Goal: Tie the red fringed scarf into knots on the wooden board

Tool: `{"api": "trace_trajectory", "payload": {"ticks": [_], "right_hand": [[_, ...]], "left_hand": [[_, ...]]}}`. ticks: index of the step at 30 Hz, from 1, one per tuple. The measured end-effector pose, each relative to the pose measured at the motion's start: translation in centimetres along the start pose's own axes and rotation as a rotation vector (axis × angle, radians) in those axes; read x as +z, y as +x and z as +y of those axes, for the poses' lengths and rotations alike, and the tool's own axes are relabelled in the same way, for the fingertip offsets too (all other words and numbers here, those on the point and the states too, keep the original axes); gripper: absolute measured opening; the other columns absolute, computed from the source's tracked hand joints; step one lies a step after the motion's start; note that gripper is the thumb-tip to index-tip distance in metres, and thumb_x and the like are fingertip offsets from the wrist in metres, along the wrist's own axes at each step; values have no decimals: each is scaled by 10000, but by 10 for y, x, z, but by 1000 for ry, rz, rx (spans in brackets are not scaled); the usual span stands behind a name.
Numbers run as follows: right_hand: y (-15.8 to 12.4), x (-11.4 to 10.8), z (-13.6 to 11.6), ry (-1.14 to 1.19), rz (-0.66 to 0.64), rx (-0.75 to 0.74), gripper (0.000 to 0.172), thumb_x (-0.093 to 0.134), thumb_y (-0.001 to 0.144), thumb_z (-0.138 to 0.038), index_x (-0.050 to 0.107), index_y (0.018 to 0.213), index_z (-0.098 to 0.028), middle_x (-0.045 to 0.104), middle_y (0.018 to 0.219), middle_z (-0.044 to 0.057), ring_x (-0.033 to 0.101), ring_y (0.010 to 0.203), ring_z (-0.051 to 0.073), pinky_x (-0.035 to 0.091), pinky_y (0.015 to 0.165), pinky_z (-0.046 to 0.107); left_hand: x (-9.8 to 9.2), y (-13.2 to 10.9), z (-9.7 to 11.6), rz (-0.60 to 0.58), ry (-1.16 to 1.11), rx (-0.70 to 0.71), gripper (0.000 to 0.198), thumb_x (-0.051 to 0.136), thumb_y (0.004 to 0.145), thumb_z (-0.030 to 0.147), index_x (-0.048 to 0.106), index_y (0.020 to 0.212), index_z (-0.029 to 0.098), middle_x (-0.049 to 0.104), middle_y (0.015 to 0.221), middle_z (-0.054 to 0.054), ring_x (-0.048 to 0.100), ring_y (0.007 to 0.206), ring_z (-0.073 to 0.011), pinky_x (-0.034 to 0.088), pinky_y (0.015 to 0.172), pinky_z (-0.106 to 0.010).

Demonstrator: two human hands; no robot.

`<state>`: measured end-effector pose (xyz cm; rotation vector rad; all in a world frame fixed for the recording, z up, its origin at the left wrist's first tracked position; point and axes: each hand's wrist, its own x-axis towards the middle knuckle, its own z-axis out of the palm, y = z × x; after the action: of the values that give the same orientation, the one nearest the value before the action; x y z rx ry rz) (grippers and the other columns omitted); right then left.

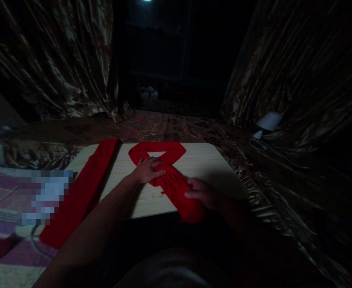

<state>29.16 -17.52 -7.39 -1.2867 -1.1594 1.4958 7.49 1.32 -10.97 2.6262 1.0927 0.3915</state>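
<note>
A long red cloth strip [180, 192] lies on the light wooden table [160, 202], its far part folded into a loop with the two ends crossing. My left hand [148, 170] rests on the crossing with fingers spread, pressing the cloth down. At the right edge of the wrinkled near end is my right hand [202, 194], thumb and fingers around the fabric's edge. That end hangs a little over the table's near side. A second red cloth strip [87, 188] stretches flat along the table's left side, partly behind my left forearm.
Left of the table is a striped cover [2, 200] with a blurred-out item and a cable [34, 242]. A small white lamp [268, 121] with its cord stands at right on patterned fabric. Shiny curtains [82, 60] hang beside a dark window [160, 48].
</note>
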Motion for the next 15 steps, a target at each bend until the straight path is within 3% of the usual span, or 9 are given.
{"api": "trace_trajectory", "payload": {"ticks": [3,5,9,12,15], "right_hand": [[-2,-20,-10,71,-263,97,539,831,575,-235,625,1069,-174,711,1035,66,669,944,222,503,875,350],[-3,-39,-14,-7,-390,191,554,849,557,-219,647,1068,-141,717,1031,75,673,902,216,515,831,338],[-5,-74,-22,-248,-466,229,508,845,593,-265,658,1036,-104,715,967,70,653,826,201,497,709,286],[-3,-90,-38,-437,-494,151,456,823,624,-293,637,1005,-124,685,881,31,618,780,180,451,651,256],[0,-94,-65,-807,-462,12,302,771,666,-276,625,898,-150,618,762,-19,549,692,144,389,607,238]], "left_hand": [[1,0,-1,17,2,-10,641,440,866,734,575,1381,376,475,1523,-95,399,1403,-355,149,1138,-689],[3,1,-2,27,6,-15,644,435,868,735,571,1381,371,475,1524,-88,410,1397,-344,159,1141,-685],[4,1,-3,33,18,-16,644,433,870,733,578,1371,354,491,1510,-76,436,1380,-337,178,1145,-678],[4,2,-3,39,21,-15,629,453,867,723,591,1358,354,503,1502,-66,435,1381,-341,186,1148,-668],[5,2,-4,47,21,-16,623,455,869,716,598,1351,349,508,1499,-60,433,1384,-338,202,1153,-646]]}}
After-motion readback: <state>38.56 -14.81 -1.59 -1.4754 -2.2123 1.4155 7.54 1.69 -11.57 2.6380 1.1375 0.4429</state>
